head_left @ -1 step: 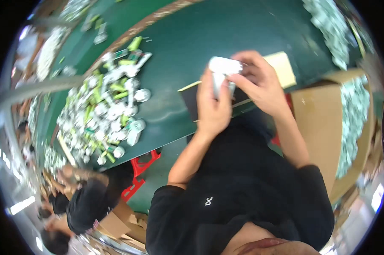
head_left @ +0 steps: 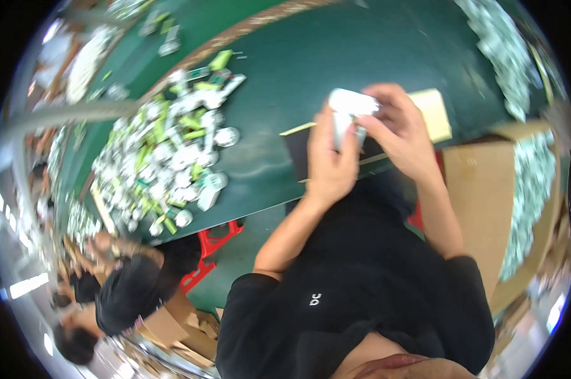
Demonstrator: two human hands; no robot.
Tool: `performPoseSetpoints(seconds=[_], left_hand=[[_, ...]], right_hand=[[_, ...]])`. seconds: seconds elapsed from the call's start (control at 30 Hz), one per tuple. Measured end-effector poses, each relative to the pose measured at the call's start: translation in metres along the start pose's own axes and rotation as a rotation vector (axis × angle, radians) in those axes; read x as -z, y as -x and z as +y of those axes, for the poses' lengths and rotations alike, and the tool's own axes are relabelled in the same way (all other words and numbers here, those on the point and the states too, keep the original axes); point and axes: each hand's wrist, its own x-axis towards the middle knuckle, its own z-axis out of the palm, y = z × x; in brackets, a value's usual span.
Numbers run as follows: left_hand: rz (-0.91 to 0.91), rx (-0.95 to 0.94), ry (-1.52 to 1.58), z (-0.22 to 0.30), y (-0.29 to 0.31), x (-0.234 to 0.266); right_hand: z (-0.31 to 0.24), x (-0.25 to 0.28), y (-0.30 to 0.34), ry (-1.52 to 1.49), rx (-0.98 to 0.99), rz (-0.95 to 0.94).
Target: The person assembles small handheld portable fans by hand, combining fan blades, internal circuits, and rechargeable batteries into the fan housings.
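Note:
In front of me, above the table edge, I hold a white device (head_left: 353, 101) with a rounded, bar-like top and a paler handle below it. My left hand (head_left: 333, 165) is closed around the handle. At the right end of the top, my right hand (head_left: 404, 129) pinches with thumb and fingers; part of the end is hidden by them. Beneath my hands lies a dark flat pad (head_left: 300, 155) with yellowish edges. A pale yellow block or pad (head_left: 432, 114) lies just beyond my right hand.
A heap of white and lime-green parts (head_left: 165, 155) covers the left of the green table (head_left: 273, 82). Pale green packets (head_left: 503, 54) lie far right; more fill a cardboard box (head_left: 478, 183) beside me. A grey pole (head_left: 71, 117), red stool (head_left: 219, 239) and co-worker (head_left: 130, 290) are left.
The whole view has shifted slightly, so the table, heap and hands sit a little farther right and lower. Both hands keep their hold on the white device.

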Motion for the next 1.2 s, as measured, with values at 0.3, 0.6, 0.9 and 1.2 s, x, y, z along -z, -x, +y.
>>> performPoseSetpoints(seconds=[0.3,0.6,0.9,1.2], left_hand=[[0.146,-0.030,-0.036,0.016,0.009,0.023],[0.124,-0.076,0.036,0.027,-0.001,0.030],[0.078,-0.036,0.218,0.025,0.000,0.030],[0.124,-0.092,0.168,0.025,0.003,0.027]], right_hand=[[0.007,-0.023,-0.006,-0.039,0.036,-0.060],[0.014,-0.015,-0.016,-0.120,0.031,-0.064],[0.018,-0.016,-0.020,-0.057,0.078,-0.103],[0.022,-0.011,-0.017,-0.036,0.101,-0.091]])
